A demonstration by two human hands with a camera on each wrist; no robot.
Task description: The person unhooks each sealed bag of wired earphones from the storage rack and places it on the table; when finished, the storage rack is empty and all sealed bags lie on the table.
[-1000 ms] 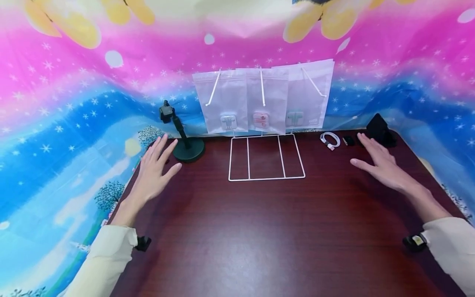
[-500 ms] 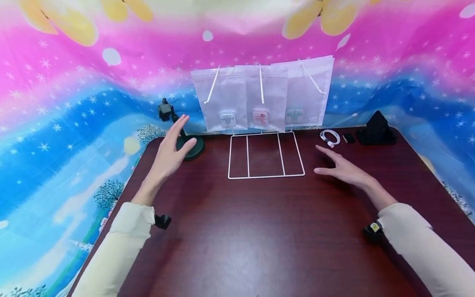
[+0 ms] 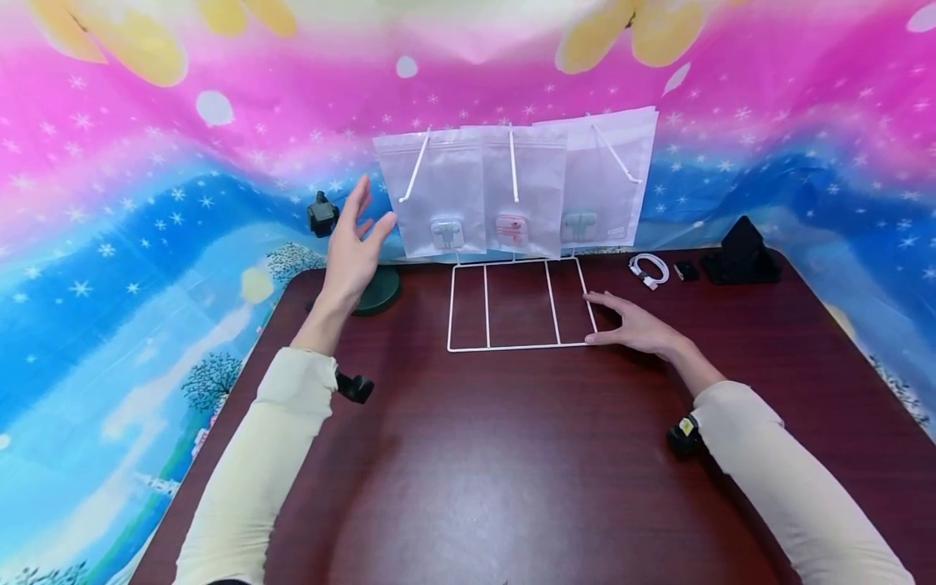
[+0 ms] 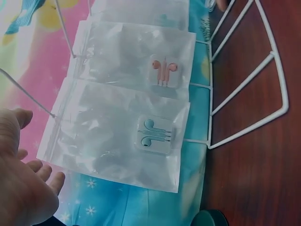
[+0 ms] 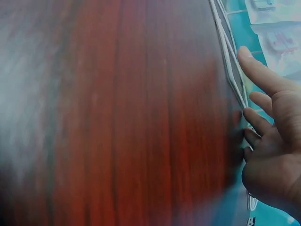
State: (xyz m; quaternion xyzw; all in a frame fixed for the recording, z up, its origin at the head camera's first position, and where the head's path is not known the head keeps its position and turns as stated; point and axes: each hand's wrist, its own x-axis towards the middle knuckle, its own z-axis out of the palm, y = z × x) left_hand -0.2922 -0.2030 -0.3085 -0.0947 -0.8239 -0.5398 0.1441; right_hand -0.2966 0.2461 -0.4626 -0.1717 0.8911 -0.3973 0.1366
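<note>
A white wire rack [image 3: 504,348] stands on the table, and three clear zip bags hang from its hooks. The left bag [image 3: 431,183] holds a case of pale bluish earphones [image 4: 155,135]. Pink earphones [image 4: 163,72] show in the middle bag [image 3: 522,171], green ones [image 3: 580,224] in the right bag [image 3: 614,171]. My left hand [image 3: 353,258] is raised just left of the left bag, fingers spread and holding nothing. At the right side of the rack's base is my right hand [image 3: 638,327], thumb and fingers apart; whether the fingertips touch the wire I cannot tell.
Behind my left hand stands a dark round-based stand [image 3: 380,291] with a small black head [image 3: 322,215]. Back right lie a coiled white cable [image 3: 649,270], a small black item [image 3: 686,270] and a black holder [image 3: 742,253]. A printed cloth [image 3: 183,211] surrounds the table [image 3: 468,455].
Both hands have moved inward: my left hand rightward and up toward the left bag, my right hand leftward from near the black holder to the rack's base. The bags have stayed in place.
</note>
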